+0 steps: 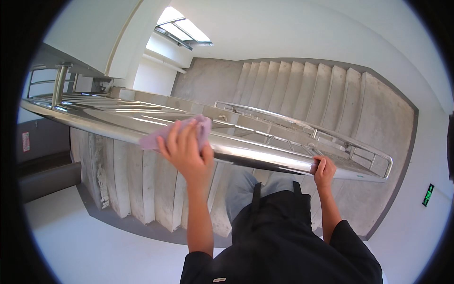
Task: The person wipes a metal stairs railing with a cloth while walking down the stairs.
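A polished stainless steel handrail (248,153) crosses the view in front of me, above a concrete staircase. My left hand (188,149) presses a purple cloth (156,139) onto the top of the rail, left of centre, with part of the cloth bunched beyond the fingers. Farther right, my right hand (324,171) is wrapped around the same rail, thumb on top. Bare metal lies between the two hands.
Concrete steps (136,177) run beneath and beside me. Beyond the rail, a lower metal railing (301,124) borders another flight (301,88). A window stands at the upper left, and a green exit sign (428,195) is on the right wall.
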{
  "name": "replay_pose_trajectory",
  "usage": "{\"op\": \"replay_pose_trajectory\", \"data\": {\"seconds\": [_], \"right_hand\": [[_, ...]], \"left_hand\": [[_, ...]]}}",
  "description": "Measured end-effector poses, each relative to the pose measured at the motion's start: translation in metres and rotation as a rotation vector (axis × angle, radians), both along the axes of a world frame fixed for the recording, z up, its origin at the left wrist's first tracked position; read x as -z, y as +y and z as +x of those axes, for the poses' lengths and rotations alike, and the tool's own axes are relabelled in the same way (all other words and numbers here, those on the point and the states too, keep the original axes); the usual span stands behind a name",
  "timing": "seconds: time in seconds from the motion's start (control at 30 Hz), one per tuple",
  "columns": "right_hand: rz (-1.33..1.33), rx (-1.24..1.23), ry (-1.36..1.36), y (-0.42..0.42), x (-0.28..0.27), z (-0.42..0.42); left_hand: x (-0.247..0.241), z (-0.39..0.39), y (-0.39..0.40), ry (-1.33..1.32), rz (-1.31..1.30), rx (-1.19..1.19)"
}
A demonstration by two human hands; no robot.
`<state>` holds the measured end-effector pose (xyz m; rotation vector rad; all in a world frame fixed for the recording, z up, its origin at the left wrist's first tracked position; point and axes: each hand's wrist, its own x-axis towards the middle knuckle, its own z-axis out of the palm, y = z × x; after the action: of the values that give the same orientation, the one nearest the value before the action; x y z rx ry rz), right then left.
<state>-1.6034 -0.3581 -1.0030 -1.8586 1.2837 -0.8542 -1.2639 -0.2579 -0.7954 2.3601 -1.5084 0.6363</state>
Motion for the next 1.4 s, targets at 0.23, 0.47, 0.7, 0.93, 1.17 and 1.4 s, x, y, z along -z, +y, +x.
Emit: {"op": "replay_pose_trajectory", "data": {"seconds": [0.23, 0.47, 0.7, 0.93, 1.17, 1.4], "right_hand": [[0.006, 0.038, 0.0, 0.004, 0.003, 0.001], [0.019, 0.082, 0.029, 0.009, 0.006, -0.003], [-0.054, 0.083, 0.035, 0.008, 0.013, -0.005], [-0.085, 0.112, 0.046, 0.009, 0.011, 0.0], [-0.117, 0.124, 0.073, 0.008, 0.017, 0.002], [-0.121, 0.141, 0.048, 0.008, 0.012, 0.001]], "left_hand": [[0.049, -0.059, 0.003, 0.111, -0.099, 0.07], [0.077, -0.085, 0.012, 0.155, -0.151, 0.175], [0.079, -0.094, 0.012, 0.223, -0.204, 0.233], [0.082, -0.09, 0.015, 0.163, -0.154, 0.326], [0.067, -0.037, 0.014, -0.041, -0.211, 0.331], [0.051, -0.002, 0.012, -0.017, -0.53, 0.235]]}}
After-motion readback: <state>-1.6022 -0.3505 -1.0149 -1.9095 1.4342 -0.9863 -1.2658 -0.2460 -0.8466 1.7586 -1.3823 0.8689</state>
